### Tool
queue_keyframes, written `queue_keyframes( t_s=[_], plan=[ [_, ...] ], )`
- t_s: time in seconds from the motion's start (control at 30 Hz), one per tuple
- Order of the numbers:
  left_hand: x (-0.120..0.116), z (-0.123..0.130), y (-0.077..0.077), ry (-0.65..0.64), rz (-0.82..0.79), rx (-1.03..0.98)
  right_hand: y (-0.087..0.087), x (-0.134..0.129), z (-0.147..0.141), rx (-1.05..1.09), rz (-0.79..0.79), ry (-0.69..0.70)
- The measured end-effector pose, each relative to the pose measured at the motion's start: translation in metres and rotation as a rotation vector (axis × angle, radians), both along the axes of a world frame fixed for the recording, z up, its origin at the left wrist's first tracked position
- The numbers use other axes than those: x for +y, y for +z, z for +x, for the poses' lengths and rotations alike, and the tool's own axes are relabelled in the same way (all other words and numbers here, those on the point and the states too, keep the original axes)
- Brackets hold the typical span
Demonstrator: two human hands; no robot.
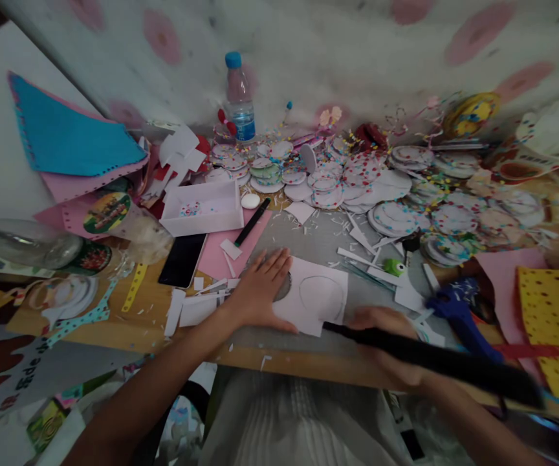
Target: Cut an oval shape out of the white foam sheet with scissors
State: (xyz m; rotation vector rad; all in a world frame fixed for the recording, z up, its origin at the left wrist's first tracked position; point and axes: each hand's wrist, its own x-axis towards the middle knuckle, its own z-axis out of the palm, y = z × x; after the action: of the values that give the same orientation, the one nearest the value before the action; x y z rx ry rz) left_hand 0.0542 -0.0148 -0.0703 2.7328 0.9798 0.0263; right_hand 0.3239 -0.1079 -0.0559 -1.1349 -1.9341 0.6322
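My left hand [257,291] lies flat with its fingers spread, pressing a white sheet [332,285] onto the grey mat near the table's front edge. A rounded outline is drawn on the sheet, and beside my fingers a grey curved patch looks like a cut-out hole. My right hand [389,343], blurred, is closed around a long black tool [435,356] that widens toward its rear end. Its narrow tip points at the sheet's lower right edge; whether it touches is unclear. The tool's exact kind does not show.
Stacks of decorated white discs [381,217] fill the back. A white box [202,207], a phone [182,259] and a black-handled cutter [253,222] lie left. A blue glue gun [464,317] is right. A water bottle [241,97] stands behind; paper scraps lie around.
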Motion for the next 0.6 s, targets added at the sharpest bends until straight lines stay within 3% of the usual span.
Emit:
queue_keyframes(
  t_s=[0.17, 0.27, 0.33, 0.47, 0.53, 0.6],
  plan=[
    [0.025, 0.002, 0.011, -0.287, -0.105, -0.002, -0.003, -0.013, 0.032, 0.244, -0.109, -0.285],
    [0.05, 0.019, 0.027, -0.548, -0.132, 0.026, -0.006, -0.012, 0.03, 0.275, -0.165, -0.383],
    [0.068, 0.028, 0.042, -0.647, -0.117, 0.099, -0.006, -0.008, 0.023, 0.26, -0.219, -0.405],
    [0.082, 0.022, 0.067, -0.477, 0.02, 0.158, -0.001, 0.0, 0.005, 0.22, -0.239, -0.444],
    [0.072, 0.016, 0.067, -0.363, 0.039, 0.109, 0.002, 0.003, -0.003, 0.197, -0.231, -0.464],
    [0.052, 0.014, 0.057, -0.19, 0.014, 0.074, 0.005, 0.006, -0.009, 0.17, -0.222, -0.449]
  ],
)
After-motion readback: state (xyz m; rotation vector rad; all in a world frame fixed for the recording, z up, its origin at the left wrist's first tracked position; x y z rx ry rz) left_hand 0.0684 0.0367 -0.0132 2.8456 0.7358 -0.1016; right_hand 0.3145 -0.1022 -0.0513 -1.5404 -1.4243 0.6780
